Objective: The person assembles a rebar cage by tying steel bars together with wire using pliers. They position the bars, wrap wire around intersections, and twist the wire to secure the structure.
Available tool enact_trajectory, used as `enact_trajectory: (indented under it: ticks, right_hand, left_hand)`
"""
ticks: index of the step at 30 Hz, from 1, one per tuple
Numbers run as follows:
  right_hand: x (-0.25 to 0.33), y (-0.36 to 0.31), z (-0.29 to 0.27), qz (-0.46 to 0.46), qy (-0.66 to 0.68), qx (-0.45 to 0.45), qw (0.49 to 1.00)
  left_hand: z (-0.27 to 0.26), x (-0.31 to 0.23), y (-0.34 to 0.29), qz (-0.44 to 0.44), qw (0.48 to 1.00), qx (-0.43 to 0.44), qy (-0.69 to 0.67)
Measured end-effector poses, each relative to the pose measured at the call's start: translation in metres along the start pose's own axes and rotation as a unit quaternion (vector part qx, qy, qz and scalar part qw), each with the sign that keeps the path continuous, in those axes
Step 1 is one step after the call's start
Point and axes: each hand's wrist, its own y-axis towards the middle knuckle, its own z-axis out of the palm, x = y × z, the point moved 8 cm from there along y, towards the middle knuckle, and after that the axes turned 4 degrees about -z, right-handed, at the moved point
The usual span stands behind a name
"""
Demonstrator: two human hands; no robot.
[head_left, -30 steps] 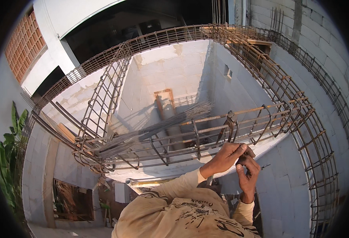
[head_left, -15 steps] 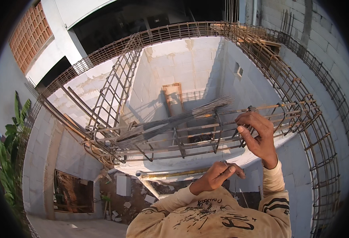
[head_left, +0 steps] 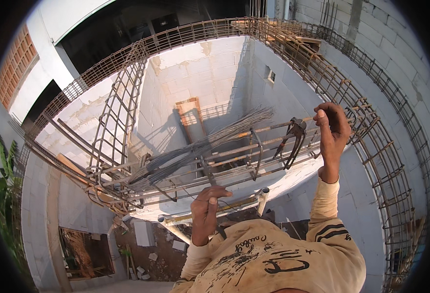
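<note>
My left hand [head_left: 209, 210] is low in front of my chest, with its fingers pinched on a thin tie wire [head_left: 188, 191]. My right hand [head_left: 331, 133] is raised beside the horizontal rebar cage [head_left: 234, 156]. Its fingers are curled shut and I see nothing in them. Dark pincers [head_left: 293, 137] hang by their handles from a top bar of the cage, just left of my right hand. A bundle of thin tie wires [head_left: 200, 147] lies along the cage, above my left hand.
The cage spans a deep open shaft with white block walls [head_left: 200, 78]. More rebar cages run along the wall tops [head_left: 371, 97]. A white pipe frame [head_left: 215, 210] stands below the cage. Rubble lies on the ground far below [head_left: 146, 244].
My right hand left the pincers hanging on the bar and moved up and to the right. My left hand dropped lower and to the left, pinching a wire.
</note>
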Motion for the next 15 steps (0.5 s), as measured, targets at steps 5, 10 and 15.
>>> enact_trajectory:
  ticks: [5,10,15]
  right_hand:
    - [-0.062,-0.094,0.000,0.172,-0.032,-0.007,0.985]
    - [-0.073,-0.160,0.021,0.200,-0.071,0.008,0.977]
    - [-0.079,-0.149,0.024,0.149,-0.158,0.032,0.976]
  left_hand:
    - [0.014,-0.030,0.035,0.110,0.977,0.035,0.177]
    - [0.065,-0.044,0.078,0.192,0.951,0.064,0.233]
    - [0.101,-0.038,0.107,0.222,0.930,0.088,0.280]
